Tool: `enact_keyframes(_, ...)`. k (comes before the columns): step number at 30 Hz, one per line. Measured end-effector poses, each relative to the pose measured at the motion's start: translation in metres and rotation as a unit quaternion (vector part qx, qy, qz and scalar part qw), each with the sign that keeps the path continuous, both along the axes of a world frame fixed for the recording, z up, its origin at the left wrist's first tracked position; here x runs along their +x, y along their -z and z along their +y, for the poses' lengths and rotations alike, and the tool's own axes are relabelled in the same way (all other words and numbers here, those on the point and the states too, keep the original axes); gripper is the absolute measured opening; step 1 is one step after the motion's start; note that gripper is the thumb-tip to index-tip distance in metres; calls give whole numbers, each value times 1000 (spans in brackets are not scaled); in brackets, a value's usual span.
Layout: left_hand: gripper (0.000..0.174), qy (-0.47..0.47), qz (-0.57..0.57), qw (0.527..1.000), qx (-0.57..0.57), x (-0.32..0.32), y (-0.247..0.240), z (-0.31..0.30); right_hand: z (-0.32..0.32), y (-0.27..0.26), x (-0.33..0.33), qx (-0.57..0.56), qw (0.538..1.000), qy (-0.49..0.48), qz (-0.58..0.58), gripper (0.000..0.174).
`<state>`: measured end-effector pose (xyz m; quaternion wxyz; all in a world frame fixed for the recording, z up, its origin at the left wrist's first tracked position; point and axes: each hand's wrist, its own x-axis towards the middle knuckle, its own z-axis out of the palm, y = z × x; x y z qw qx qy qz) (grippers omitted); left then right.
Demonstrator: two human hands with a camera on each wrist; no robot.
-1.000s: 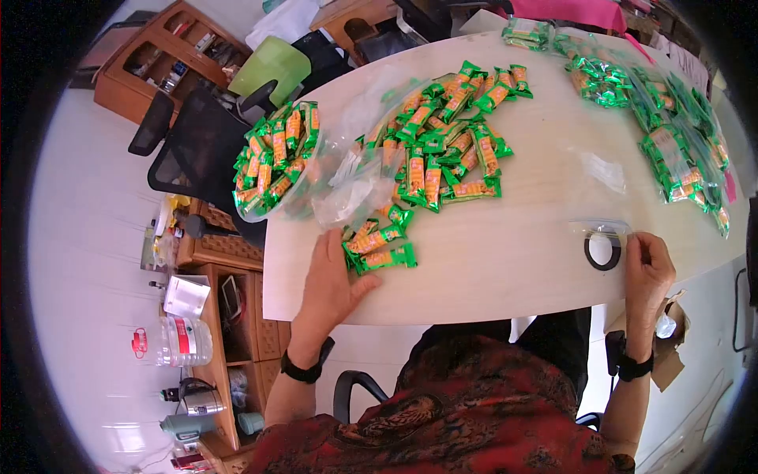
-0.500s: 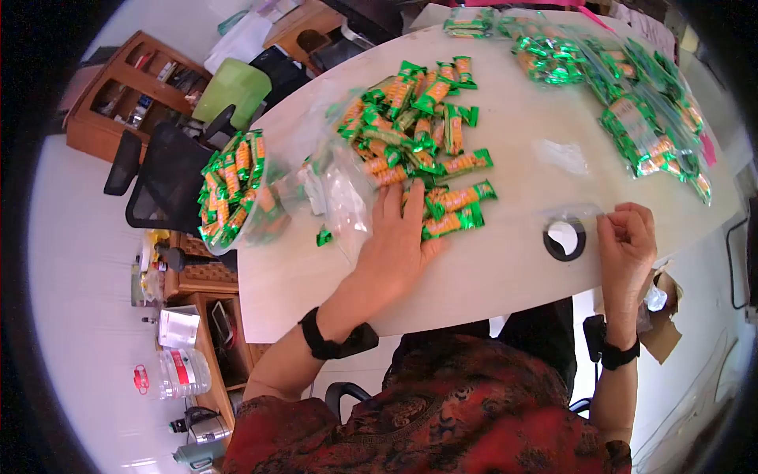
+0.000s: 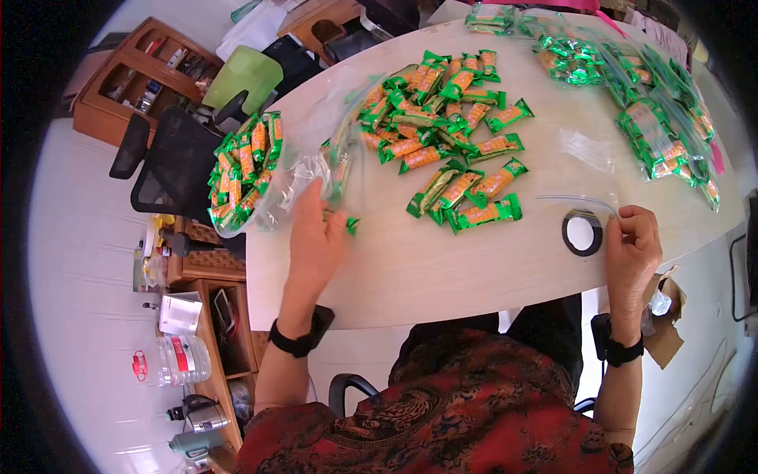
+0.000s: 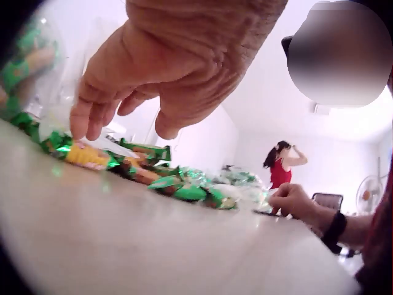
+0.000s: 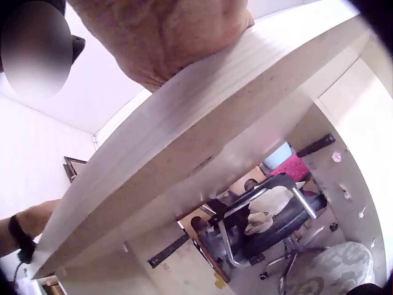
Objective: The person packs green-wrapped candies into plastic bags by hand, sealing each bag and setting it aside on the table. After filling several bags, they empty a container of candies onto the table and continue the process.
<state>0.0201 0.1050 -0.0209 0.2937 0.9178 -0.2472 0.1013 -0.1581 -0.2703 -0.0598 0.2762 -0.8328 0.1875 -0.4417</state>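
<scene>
- Bright, pale light spreads over the curved, light-wood tabletop (image 3: 410, 276).
- White glints spark off the crumpled, clear plastic bag (image 3: 304, 178) and the glossy green foil packets (image 3: 568, 63).
- The bare left hand (image 3: 316, 241) looks slightly blurred.
- The head view bends strongly, with blackened corners.
- Left wrist view: plain white walls (image 4: 344, 144) wash out, nearest tabletop hazy.
- Right wrist view: the tabletop's underside sits in shade.
- Rounded blur masks a patch in both wrist views.

Glossy plastic-looking wrappers (image 3: 484, 215), shiny clear plastic bags (image 3: 308, 171), smooth wood-look tabletop (image 3: 395, 276)

The table (image 3: 442, 284) leaves its near edge passable, packets (image 3: 419, 118) blocking beyond
</scene>
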Motion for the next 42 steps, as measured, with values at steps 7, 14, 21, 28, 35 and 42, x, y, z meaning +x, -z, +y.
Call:
enact_keyframes(7, 35, 6, -143, 976, 164, 3, -16, 2, -1, 2, 0, 3, 1000, 1, -2, 14)
enact_keyframes(14, 20, 14, -114, 983, 140, -8, -21, -5, -4, 7, 0, 31, 999, -4, 1, 14)
enact_keyframes(21, 25, 43, -35, 993, 105, -27, -36, -19, -6, 9, 1, 7, 1000, -8, -11, 14)
enact_keyframes(28, 38, 132, -12, 973, 187, -24, -24, -103, -3, 8, 3, 15, 999, -14, -37, 14)
enact_keyframes(35, 38, 108, -33, 988, 101, -14, -12, -96, 1, 3, 2, 9, 1000, -2, -27, 17)
enact_keyframes(42, 26, 269, -42, 962, 0, -85, -47, -146, 4, 1, 2, 17, 1000, -1, -22, 16)
